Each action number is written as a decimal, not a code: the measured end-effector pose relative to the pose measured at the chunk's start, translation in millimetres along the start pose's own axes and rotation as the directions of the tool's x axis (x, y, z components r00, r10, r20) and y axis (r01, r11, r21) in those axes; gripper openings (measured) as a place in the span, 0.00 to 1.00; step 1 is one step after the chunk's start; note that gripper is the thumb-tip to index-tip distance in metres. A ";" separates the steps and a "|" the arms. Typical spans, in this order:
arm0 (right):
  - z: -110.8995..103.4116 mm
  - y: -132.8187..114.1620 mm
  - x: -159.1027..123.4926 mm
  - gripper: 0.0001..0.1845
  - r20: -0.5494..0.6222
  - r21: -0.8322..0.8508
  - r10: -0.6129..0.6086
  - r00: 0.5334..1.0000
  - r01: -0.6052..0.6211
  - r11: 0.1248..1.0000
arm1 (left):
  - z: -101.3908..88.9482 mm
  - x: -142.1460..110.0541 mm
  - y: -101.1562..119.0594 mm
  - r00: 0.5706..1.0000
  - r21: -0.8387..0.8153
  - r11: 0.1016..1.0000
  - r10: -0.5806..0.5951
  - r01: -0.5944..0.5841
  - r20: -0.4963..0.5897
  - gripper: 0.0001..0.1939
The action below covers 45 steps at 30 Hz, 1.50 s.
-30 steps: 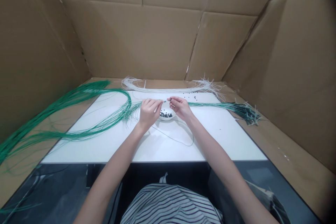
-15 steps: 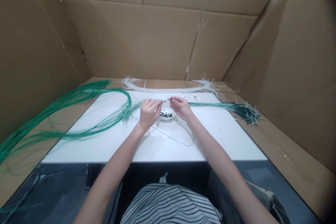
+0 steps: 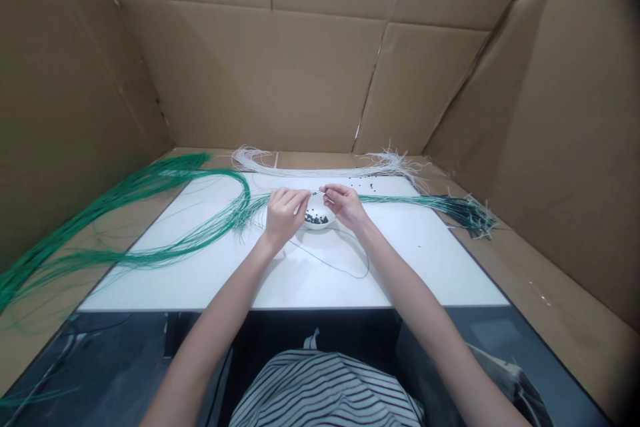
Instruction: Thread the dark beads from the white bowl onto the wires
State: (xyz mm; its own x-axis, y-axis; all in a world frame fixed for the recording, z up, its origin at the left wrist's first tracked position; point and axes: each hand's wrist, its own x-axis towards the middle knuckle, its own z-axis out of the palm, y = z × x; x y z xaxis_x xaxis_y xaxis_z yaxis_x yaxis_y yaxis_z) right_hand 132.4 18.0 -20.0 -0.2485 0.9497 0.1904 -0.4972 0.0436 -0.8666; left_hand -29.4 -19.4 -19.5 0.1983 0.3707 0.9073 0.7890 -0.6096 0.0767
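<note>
Both my hands are raised just above a small white dish of black beads on the white table. My left hand is closed in a pinch, fingertips toward the right hand. My right hand is also pinched, holding the end of a thin green cord that loops down over the table toward me. A tiny dark bead seems to sit between the two sets of fingertips; it is too small to be sure.
A thick bundle of green cords sweeps from the left floor across the table to the right edge. White cords lie along the far edge, with loose black beads nearby. Cardboard walls enclose the space.
</note>
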 end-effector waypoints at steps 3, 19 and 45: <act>-0.9 0.9 0.2 0.10 0.001 -0.005 -0.003 1.000 0.003 1.000 | -0.4 0.6 0.5 1.000 0.007 1.000 0.004 -0.004 -0.002 0.07; 1.6 -2.0 -0.9 0.11 -0.008 -0.009 0.011 1.000 -0.011 1.000 | -0.1 0.1 -0.3 1.000 -0.018 1.000 -0.012 0.013 0.008 0.06; -3.5 3.0 2.8 0.09 0.012 -0.195 -0.126 0.992 0.126 0.973 | 2.1 -1.2 -1.6 0.998 0.001 1.000 -0.026 0.026 0.050 0.07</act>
State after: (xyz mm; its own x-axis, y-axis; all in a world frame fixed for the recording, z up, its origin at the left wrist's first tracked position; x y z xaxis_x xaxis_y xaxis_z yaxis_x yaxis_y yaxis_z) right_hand 133.1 21.8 -23.6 -0.1941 0.9327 0.3039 -0.3524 0.2228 -0.9089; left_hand -29.7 -17.4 -21.6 0.2064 0.4211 0.8832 0.7947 -0.5988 0.0998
